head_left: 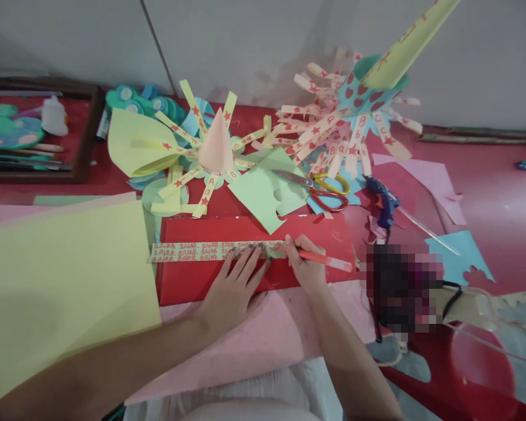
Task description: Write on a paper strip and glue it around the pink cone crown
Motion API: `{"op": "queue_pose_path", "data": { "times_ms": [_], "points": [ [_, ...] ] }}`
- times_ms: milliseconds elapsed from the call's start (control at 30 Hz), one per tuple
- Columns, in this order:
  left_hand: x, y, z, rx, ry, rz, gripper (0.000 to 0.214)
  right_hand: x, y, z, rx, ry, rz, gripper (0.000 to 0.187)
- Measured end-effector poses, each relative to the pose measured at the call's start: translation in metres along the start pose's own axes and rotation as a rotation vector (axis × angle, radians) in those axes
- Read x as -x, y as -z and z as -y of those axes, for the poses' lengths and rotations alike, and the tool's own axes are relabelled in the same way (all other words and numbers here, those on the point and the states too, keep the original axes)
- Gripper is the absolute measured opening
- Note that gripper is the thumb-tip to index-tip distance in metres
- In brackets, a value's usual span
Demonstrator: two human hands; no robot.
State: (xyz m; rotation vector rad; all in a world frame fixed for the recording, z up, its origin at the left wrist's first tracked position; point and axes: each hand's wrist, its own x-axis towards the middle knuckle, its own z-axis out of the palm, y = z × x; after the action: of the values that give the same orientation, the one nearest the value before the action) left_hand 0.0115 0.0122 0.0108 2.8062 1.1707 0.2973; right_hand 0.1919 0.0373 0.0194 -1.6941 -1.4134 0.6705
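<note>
A long pale green paper strip (188,251) with rows of red handwriting lies across a red board (188,286). My left hand (230,292) rests flat on the board, its spread fingertips pressing the strip's lower edge. In my right hand (307,266) is a red felt-tip pen (328,261), gripped near its tip. The pen's point meets the strip close to its right end, where my fingers partly hide the writing. Pink paper (263,339) extends under the board and my left forearm.
Large yellow sheets (65,292) lie left. Behind the board are a paper cone with lettered strips (217,146), green paper (263,187), open scissors (309,182) and a blue glue gun (382,202). A dark wooden tray (85,146) holds craft tools. Pixelation masks something at right.
</note>
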Motion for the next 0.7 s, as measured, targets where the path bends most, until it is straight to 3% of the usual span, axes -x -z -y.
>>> {"op": "queue_pose_path", "data": {
  "times_ms": [167,567,700],
  "points": [
    [-0.0003,-0.0004,0.0001,0.001,-0.003,-0.004,0.049,-0.0003,0.0008,-0.0021,0.018,0.012,0.025,0.04],
    [-0.0004,0.0002,-0.0004,0.001,0.0,0.0,0.05,0.0005,0.0012,0.001,-0.015,-0.061,-0.071,0.043],
    [-0.0004,0.0007,0.0,-0.001,-0.003,-0.002,0.049,0.0002,0.0009,-0.0008,0.011,-0.031,-0.037,0.043]
  ]
}}
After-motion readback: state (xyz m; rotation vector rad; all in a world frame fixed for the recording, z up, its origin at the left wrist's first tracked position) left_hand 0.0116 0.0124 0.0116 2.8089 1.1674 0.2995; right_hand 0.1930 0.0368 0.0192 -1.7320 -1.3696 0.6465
